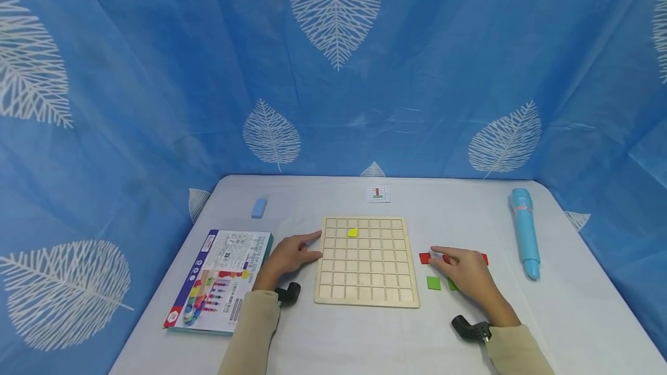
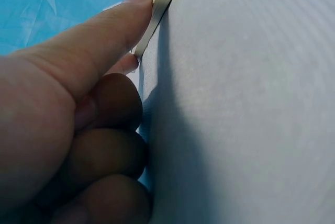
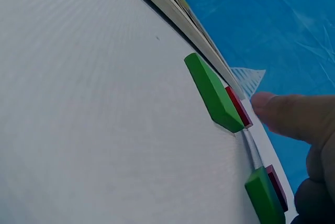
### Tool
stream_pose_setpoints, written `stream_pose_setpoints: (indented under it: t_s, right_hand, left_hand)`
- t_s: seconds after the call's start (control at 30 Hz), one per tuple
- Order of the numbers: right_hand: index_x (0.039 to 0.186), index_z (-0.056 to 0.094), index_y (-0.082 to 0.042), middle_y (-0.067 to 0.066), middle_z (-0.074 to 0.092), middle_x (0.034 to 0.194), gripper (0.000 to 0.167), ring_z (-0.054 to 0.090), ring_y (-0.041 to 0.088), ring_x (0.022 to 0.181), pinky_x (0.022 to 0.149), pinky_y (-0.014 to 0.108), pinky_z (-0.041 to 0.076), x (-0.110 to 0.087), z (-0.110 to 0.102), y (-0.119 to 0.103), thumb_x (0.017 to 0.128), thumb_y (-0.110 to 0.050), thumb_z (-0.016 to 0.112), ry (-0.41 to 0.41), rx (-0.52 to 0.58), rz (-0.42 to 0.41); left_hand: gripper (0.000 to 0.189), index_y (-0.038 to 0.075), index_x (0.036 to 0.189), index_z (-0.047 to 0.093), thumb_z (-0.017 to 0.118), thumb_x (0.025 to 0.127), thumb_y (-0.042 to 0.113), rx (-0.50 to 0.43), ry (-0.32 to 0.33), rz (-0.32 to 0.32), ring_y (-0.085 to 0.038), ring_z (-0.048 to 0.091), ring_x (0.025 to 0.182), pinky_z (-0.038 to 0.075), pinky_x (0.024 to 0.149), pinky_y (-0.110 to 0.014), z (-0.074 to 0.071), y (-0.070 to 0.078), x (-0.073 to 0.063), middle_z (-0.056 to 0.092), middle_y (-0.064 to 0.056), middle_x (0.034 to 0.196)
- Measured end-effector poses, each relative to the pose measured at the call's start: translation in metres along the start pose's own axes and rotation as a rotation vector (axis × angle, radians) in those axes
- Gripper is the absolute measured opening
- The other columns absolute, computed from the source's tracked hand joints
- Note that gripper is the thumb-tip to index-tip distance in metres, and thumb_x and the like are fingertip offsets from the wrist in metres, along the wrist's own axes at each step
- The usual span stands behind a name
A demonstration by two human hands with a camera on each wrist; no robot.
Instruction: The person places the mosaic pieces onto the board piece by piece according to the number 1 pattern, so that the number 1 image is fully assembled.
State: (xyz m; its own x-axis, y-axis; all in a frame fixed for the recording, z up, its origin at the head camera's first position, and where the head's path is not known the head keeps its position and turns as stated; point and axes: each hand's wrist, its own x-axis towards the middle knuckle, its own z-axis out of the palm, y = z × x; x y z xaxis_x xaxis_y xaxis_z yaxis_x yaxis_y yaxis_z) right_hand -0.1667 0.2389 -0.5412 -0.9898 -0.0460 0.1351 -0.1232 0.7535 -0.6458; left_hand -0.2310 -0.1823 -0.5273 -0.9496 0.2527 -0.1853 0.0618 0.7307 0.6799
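A wooden grid board point(image 1: 366, 304) lies on the table with a yellow tile point(image 1: 353, 232) in one cell of its second row. My left hand point(image 1: 292, 254) touches the board's left edge with thumb and forefinger, its other fingers curled in the left wrist view. Over a row of red tiles point(image 1: 424, 258), right of the board, hovers my right hand point(image 1: 464, 271), thumb and forefinger apart with nothing between them. It partly hides the red tiles and a green tile point(image 1: 452, 284). Another green tile point(image 1: 433, 283) lies in front, seen on the table as a green block point(image 3: 212, 93) in the right wrist view.
A small card with a coloured grid pattern point(image 1: 377, 193) lies behind the board. At the left are a printed box point(image 1: 219, 282) and a small blue block point(image 1: 259, 208). A light-blue microphone-shaped object point(image 1: 525, 233) lies at the right. A blue leaf-patterned cloth point(image 1: 417, 74) hangs behind the table.
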Motion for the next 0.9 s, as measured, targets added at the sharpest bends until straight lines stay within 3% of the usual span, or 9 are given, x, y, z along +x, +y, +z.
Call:
stream_pose_setpoints:
  t_s: [0.33, 0.9]
  right_hand:
    - [0.125, 0.074, -0.008, -0.004, 0.034, 0.053, 0.042, 0.034, 0.013, 0.048, 0.047, 0.026, 0.026, -0.0010, 0.0026, 0.0001, 0.089, -0.028, 0.081, -0.034, -0.032, 0.010]
    - [0.119, 0.077, -0.010, -0.004, 0.037, 0.055, 0.033, 0.038, 0.015, 0.051, 0.049, 0.026, 0.028, 0.0000, 0.0036, 0.0008, 0.089, -0.025, 0.080, -0.043, -0.055, 0.022]
  left_hand:
    - [0.063, 0.025, 0.148, 0.057, 0.078, 0.091, 0.037, -0.001, 0.006, 0.001, -0.015, 0.041, 0.059, 0.035, 0.057, -0.030, 0.0010, 0.0014, -0.0007, 0.049, 0.000, 0.068]
    - [0.063, 0.026, 0.148, 0.057, 0.078, 0.091, 0.038, 0.002, 0.001, -0.001, -0.016, 0.043, 0.060, 0.035, 0.057, -0.031, 0.0002, 0.0024, -0.0001, 0.051, -0.001, 0.069]
